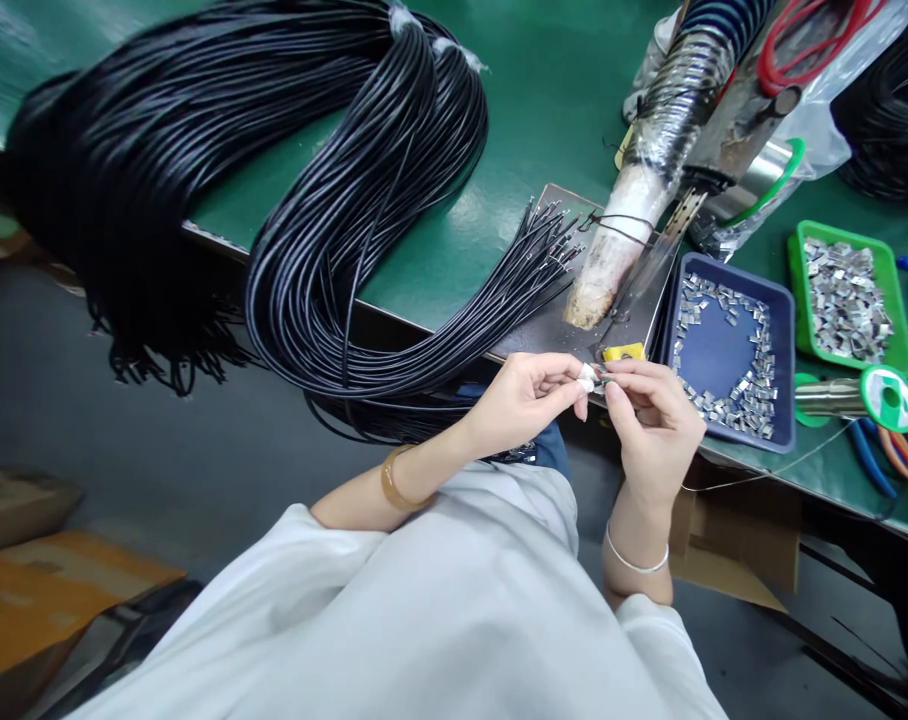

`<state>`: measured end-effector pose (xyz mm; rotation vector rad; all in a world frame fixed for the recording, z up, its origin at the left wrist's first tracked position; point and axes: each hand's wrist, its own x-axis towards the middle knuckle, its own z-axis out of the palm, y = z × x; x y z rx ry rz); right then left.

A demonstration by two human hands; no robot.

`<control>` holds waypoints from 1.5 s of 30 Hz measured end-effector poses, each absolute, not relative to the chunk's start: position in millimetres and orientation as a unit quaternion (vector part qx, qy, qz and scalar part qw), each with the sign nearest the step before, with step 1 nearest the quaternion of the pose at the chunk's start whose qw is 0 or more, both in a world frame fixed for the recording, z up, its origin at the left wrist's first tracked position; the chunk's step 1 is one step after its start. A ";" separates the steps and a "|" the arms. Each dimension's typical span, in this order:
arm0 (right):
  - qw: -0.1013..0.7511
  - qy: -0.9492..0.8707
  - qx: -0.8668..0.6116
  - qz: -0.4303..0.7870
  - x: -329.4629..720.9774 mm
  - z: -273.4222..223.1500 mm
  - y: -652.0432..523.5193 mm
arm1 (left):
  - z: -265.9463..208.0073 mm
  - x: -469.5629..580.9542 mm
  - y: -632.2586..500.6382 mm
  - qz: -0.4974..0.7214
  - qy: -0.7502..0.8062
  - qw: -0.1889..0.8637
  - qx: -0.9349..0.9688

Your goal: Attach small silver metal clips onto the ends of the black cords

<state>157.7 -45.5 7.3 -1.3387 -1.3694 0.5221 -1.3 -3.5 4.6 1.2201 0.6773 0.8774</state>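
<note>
My left hand and my right hand meet at the table's front edge, each with thumb and fingers pinched together. Between the fingertips is a tiny piece, partly dark and partly shiny; its kind is hidden by the fingers. White wrapping shows on the left fingertips. A thick bundle of black cables curves across the table just left of the hands. Its stripped ends lie on a dark plate. To the right of my right hand, small metal connectors lie scattered in a blue tray.
A wrapped hose and a soldering iron stand above the plate, near a yellow block. A green tray holds more metal pieces. A solder spool and pliers are at right. A cardboard box is below.
</note>
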 end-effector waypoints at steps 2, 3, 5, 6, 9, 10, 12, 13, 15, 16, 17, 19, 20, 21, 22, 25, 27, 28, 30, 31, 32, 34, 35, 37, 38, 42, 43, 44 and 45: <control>0.548 -0.576 -0.561 0.230 158.4 7.2 -45.9 | 4.9 -1.7 -3.9 0.389 0.303 0.677 0.547; 0.547 -0.575 -0.560 0.236 158.7 7.2 -46.0 | 5.0 -1.8 -4.1 0.389 0.302 0.677 0.547; 0.545 -0.573 -0.560 0.247 159.2 7.5 -46.5 | 5.4 -2.1 -4.6 0.389 0.301 0.676 0.549; 0.543 -0.574 -0.559 0.250 159.3 7.8 -46.8 | 5.4 -2.1 -4.9 0.388 0.302 0.672 0.554; 0.527 -0.598 -0.567 0.209 158.8 9.5 -48.5 | 3.3 -1.9 -6.0 0.394 0.315 0.614 0.607; 0.514 -0.615 -0.572 0.173 158.5 10.2 -49.2 | 1.8 -1.5 -6.5 0.406 0.321 0.572 0.637; 0.490 -0.641 -0.581 0.104 158.0 11.3 -50.2 | -2.3 -0.3 -8.1 0.435 0.330 0.457 0.702; 0.485 -0.645 -0.584 0.089 157.6 11.5 -50.6 | -4.4 0.5 -9.2 0.446 0.332 0.396 0.731; 0.501 -0.628 -0.582 0.125 156.7 11.3 -50.9 | -7.5 2.7 -11.9 0.458 0.328 0.301 0.770; 0.517 -0.611 -0.578 0.160 155.9 11.0 -51.0 | -8.1 3.9 -13.4 0.463 0.324 0.280 0.776; 0.533 -0.593 -0.572 0.192 154.9 10.5 -51.2 | -7.8 4.9 -14.8 0.472 0.323 0.283 0.770; 0.556 -0.571 -0.564 0.218 152.2 9.5 -51.6 | -5.2 6.2 -16.6 0.476 0.325 0.370 0.728; 0.561 -0.568 -0.564 0.210 150.8 9.1 -51.8 | -3.2 6.2 -16.6 0.466 0.326 0.445 0.692; 0.562 -0.569 -0.567 0.196 149.5 8.8 -51.9 | -1.1 5.7 -16.0 0.448 0.324 0.524 0.648; 0.559 -0.573 -0.571 0.182 148.4 8.5 -51.8 | 0.8 4.9 -14.7 0.424 0.319 0.598 0.601; 0.557 -0.576 -0.578 0.154 148.0 8.2 -51.1 | 3.8 1.0 -8.4 0.383 0.294 0.728 0.486; 0.561 -0.577 -0.581 0.124 149.2 8.5 -50.9 | 3.9 -0.9 -4.4 0.385 0.297 0.748 0.452; 0.560 -0.583 -0.580 0.102 149.8 8.9 -51.3 | 4.0 -1.2 -3.0 0.388 0.303 0.747 0.446; 0.553 -0.609 -0.566 0.050 150.2 9.7 -52.5 | 4.9 -1.0 -1.0 0.392 0.321 0.737 0.446; 0.547 -0.628 -0.553 0.026 149.9 10.0 -53.3 | 5.7 -0.7 -0.3 0.392 0.326 0.733 0.449; 0.539 -0.647 -0.539 0.005 149.4 10.1 -53.9 | 6.8 -0.4 0.4 0.391 0.329 0.731 0.453; 0.525 -0.675 -0.517 -0.022 148.5 9.3 -54.4 | 9.0 -0.3 2.0 0.387 0.328 0.728 0.461; 0.522 -0.680 -0.514 -0.024 148.4 8.4 -54.2 | 9.9 -0.6 3.0 0.387 0.328 0.727 0.463; 0.532 -0.665 -0.523 -0.004 149.1 5.9 -53.0 | 11.1 -1.8 5.2 0.390 0.329 0.726 0.461; 0.542 -0.652 -0.531 0.014 149.9 4.6 -52.2 | 11.3 -2.5 6.2 0.394 0.330 0.725 0.458; 0.556 -0.627 -0.542 0.059 152.5 0.8 -49.2 | 9.7 -4.1 8.9 0.408 0.335 0.721 0.449; 0.549 -0.636 -0.539 0.054 152.7 0.4 -48.7 | 9.0 -3.9 9.3 0.408 0.338 0.718 0.451; 0.540 -0.647 -0.536 0.044 152.9 0.0 -48.2 | 8.3 -3.4 9.6 0.407 0.341 0.715 0.454; 0.529 -0.659 -0.534 0.032 153.0 -0.3 -47.9 | 7.8 -2.7 9.9 0.407 0.345 0.711 0.458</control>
